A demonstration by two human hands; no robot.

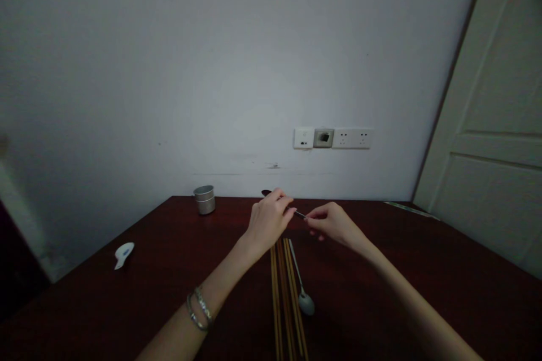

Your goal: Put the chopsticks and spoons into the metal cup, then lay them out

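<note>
Both hands hold one long spoon over the far part of the table. Its dark bowl (266, 192) pokes out to the left, past the fingers of my left hand (271, 216), which are closed round the upper handle. The thin handle (300, 214) shows between the hands, and my right hand (332, 224) pinches its end between thumb and finger. Below my hands, several wooden chopsticks (284, 293) lie side by side, pointing away from me. To their right rests a metal spoon (306, 303), its bowl toward me.
A grey metal cup (205, 200) stands at the table's back left. Nearer the left edge lies a white soup spoon (124, 252). A flat strip (410, 210) lies at the back right. Behind the dark red table (169, 299) is a wall with sockets (351, 138).
</note>
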